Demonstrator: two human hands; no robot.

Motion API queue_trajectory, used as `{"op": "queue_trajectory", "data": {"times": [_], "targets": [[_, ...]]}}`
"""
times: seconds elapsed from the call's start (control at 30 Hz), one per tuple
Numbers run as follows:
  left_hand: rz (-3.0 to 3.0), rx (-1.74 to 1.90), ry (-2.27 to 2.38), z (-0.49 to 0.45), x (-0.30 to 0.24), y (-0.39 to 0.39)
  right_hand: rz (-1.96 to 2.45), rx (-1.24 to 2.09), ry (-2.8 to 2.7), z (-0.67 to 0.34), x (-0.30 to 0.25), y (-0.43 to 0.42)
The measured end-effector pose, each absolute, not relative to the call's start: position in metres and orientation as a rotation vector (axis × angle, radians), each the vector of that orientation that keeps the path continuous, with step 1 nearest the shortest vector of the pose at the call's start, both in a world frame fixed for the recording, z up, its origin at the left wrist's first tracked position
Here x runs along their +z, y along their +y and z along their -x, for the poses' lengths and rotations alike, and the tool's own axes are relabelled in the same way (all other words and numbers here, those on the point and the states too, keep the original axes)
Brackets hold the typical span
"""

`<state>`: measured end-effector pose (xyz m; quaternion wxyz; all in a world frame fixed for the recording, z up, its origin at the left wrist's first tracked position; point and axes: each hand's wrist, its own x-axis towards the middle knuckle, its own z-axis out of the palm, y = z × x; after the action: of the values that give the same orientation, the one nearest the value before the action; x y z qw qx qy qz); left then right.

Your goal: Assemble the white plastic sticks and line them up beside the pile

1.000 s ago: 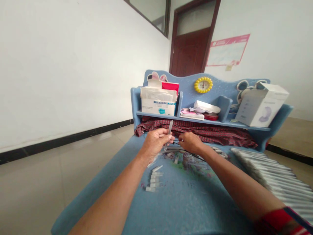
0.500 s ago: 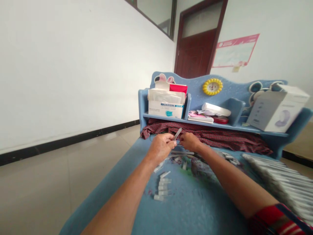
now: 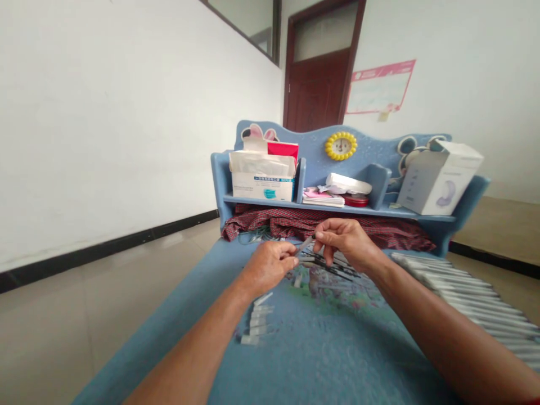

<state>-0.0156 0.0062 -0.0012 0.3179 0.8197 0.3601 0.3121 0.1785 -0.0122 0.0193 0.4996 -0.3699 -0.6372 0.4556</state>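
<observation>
My left hand (image 3: pixel 270 265) is closed round the lower end of a slim translucent tube (image 3: pixel 305 244), pen-like in shape, which tilts up to the right. At its upper end, the thumb and forefinger of my right hand (image 3: pixel 346 241) pinch a small dark piece; its exact kind is too small to tell. Under my right hand lie several thin black sticks (image 3: pixel 340 272) on the blue tabletop (image 3: pixel 320 360). Nearer to me, short clear plastic pieces (image 3: pixel 258 323) form a column beside my left forearm. One more clear piece (image 3: pixel 298 280) rests between my hands.
Many whitish tubes (image 3: pixel 459 301) lie side by side at the right. A blue shelf (image 3: pixel 261 201) across the back holds a mask box (image 3: pixel 261 185), papers (image 3: pixel 323 198), a red tin (image 3: pixel 356 200) and a white box (image 3: pixel 434 183). Checked cloth (image 3: pixel 291 220) is bunched below it.
My right hand has turned and lifted, its fingers now at the tube's upper end. The tube has tipped lower toward it. The view has swung right, and more black sticks show.
</observation>
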Motion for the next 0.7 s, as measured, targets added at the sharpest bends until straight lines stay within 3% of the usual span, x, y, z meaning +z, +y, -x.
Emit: {"op": "queue_trajectory", "data": {"times": [0.7], "targets": [[-2.156, 0.778, 0.964, 0.0153, 0.0001, 0.0041, 0.981, 1.044, -1.699, -0.1833, 0.0228, -0.0143]]}}
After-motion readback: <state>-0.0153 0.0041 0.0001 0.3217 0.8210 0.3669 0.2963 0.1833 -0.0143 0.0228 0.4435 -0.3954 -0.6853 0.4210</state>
